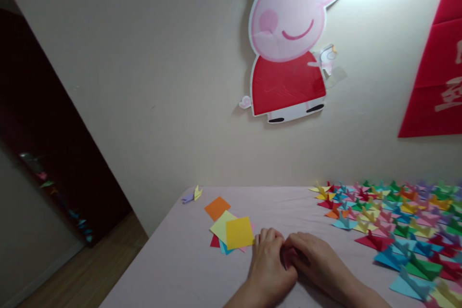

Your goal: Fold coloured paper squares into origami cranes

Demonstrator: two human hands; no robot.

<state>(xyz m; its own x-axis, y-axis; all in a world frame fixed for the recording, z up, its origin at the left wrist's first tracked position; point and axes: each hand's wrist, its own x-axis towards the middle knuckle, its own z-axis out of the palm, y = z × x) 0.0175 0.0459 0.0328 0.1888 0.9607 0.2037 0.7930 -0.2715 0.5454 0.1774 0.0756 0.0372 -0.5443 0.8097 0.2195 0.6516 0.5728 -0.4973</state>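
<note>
My left hand (269, 264) and my right hand (319, 260) meet above the near part of the table. Between them shows a small piece of dark pink folded paper (288, 257), mostly hidden by my fingers. The right thumb and fingers close round it, and the left fingers bend over its other side. Just left of my left hand lies a loose pile of square paper sheets, with a yellow sheet (240, 233) on top, a pale yellow one (220, 226) under it and an orange sheet (217, 208) behind.
Rows of colourful folded paper cranes (400, 219) cover the right side of the table (162, 269). Two more folded pieces (195, 194) sit at the far left corner. A wall with a cartoon pig cutout (288, 82) stands behind; a dark door (46, 106) is at left.
</note>
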